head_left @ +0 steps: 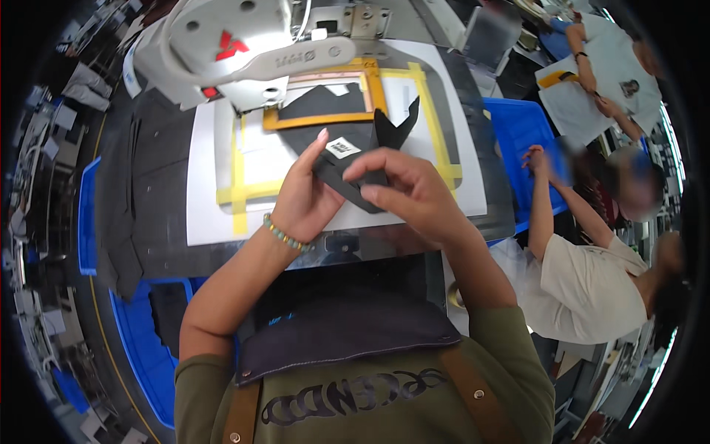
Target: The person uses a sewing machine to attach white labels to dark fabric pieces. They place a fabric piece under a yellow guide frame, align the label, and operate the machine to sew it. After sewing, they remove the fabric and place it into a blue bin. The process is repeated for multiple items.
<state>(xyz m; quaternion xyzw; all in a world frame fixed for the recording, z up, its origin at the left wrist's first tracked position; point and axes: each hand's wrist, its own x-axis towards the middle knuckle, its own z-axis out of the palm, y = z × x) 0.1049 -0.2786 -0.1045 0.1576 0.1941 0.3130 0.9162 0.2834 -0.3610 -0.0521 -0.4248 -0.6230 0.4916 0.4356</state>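
Note:
A dark grey fabric piece [340, 169] with a small white label [342, 148] lies partly over the work surface, its near end raised between my hands. My left hand [303, 198] holds it from the left side, thumb pointing up and the other fingers partly hidden beneath the cloth. Over its right edge curls my right hand [410, 191], with the forefinger and thumb close together at the cloth. A folded, pointed flap [396, 127] of dark fabric stands up beyond my right hand. Behind the label, an orange rectangular frame [325, 120] surrounds more dark fabric.
A white sewing machine head [222, 48] overhangs the far left of the table. Yellow tape [238, 196] marks a white sheet [207, 214]. Dark garments [122, 185] hang at left. Blue bins [510, 126] flank the table. Other people work at right, one in a cream shirt [592, 288].

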